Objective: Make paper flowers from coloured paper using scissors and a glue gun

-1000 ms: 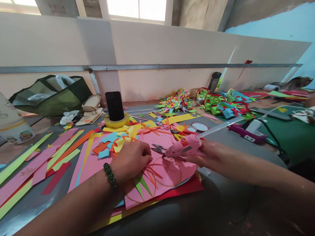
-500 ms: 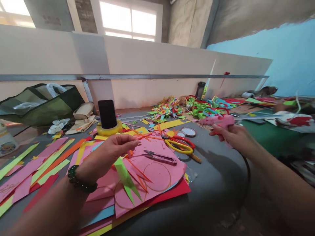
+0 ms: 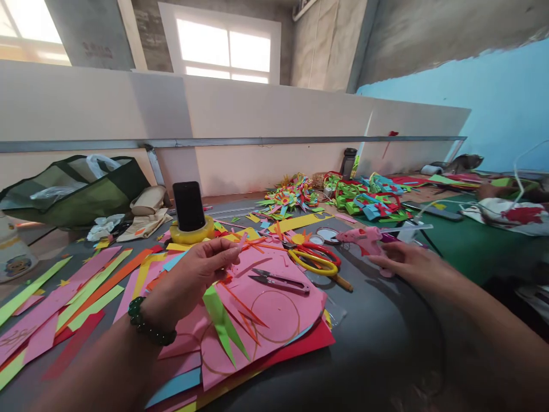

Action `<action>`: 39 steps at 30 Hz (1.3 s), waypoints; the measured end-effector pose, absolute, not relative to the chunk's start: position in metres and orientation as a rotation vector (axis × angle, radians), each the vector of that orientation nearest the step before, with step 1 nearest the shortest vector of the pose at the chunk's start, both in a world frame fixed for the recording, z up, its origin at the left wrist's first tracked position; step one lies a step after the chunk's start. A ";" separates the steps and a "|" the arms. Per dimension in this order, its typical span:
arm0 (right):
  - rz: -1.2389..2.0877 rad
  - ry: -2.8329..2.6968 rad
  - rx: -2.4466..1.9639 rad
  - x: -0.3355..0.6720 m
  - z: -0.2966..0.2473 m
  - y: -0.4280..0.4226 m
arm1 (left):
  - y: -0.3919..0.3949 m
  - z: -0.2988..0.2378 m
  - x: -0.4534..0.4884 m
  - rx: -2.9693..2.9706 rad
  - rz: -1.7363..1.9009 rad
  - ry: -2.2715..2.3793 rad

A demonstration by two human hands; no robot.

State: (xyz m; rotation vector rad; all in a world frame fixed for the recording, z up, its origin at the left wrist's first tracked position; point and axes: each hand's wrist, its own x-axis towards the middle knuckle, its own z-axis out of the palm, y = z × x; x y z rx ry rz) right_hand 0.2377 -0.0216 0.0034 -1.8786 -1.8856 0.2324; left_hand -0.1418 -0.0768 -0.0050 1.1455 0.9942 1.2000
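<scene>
My left hand (image 3: 193,274), with a green bead bracelet on its wrist, is raised over a pink sheet (image 3: 278,309) marked with drawn circles. Its fingers pinch a paper piece with green points and orange strips (image 3: 221,317), which hangs down from them. My right hand (image 3: 407,263) is low on the right, fingers curled round the handle of a pink glue gun (image 3: 362,237) that stands on the grey table (image 3: 386,332). Small thread snips (image 3: 278,280) lie on the pink sheet between my hands.
Yellow and red scissors (image 3: 315,257) lie beside two round lids. A phone (image 3: 189,206) stands in a yellow tape roll (image 3: 191,233). Coloured paper strips (image 3: 86,280) cover the left; folded paper pieces (image 3: 291,194) pile at the back. A green bag (image 3: 72,189) sits far left, a green mat (image 3: 463,234) right.
My left hand lifted the green and orange paper piece off the pink sheet. My right hand swung the glue gun away to the right and lowered it onto the table.
</scene>
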 end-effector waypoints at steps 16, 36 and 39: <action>1.382 -1.544 -0.761 0.071 -0.025 -0.067 | -0.084 -0.010 -0.123 1.114 1.127 0.758; 1.393 -1.343 -0.687 0.056 -0.026 -0.069 | -0.086 -0.013 -0.120 1.415 1.028 0.878; 1.393 -1.346 -0.681 0.056 -0.026 -0.070 | -0.088 -0.011 -0.119 1.438 1.005 0.924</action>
